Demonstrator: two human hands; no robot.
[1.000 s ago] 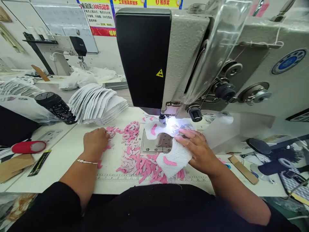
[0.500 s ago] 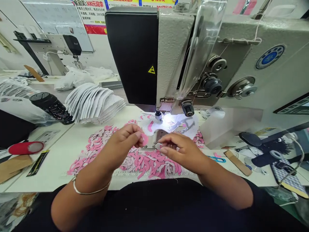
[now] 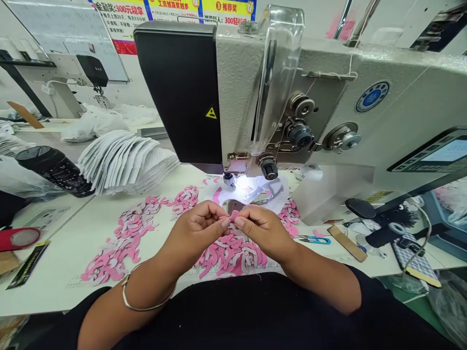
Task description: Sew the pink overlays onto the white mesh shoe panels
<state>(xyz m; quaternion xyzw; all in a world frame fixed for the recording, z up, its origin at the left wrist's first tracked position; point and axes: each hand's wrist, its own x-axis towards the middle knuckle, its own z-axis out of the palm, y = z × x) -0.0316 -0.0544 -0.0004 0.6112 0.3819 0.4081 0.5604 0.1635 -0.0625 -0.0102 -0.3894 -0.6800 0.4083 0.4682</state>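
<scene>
Both hands meet in front of the sewing machine's needle area, pinching one small pink fabric piece [image 3: 234, 215] between them. My left hand [image 3: 200, 227] grips its left end with thumb and fingertips, and my right hand [image 3: 263, 229] has the other end. Just beyond them, a white quilted fabric sheet [image 3: 280, 198] with pink and grey shapes lies under the lit needle of the sewing machine [image 3: 237, 97]. Below and around my hands spreads a loose heap of pink and white curved fabric cutouts [image 3: 233, 255]. The fingers hide part of the held piece.
Blue-handled thread snips [image 3: 314, 239] and a brown strip [image 3: 347, 243] lie to the right. On the left stand a fanned stack of white fabric sheets [image 3: 124, 163] and a black patterned bottle [image 3: 54, 170]. More pink cutouts [image 3: 116, 248] cover the table's left part.
My hands have come together, and the right hand now also pinches the pink piece. The view has shifted rightward, so the machine appears further left.
</scene>
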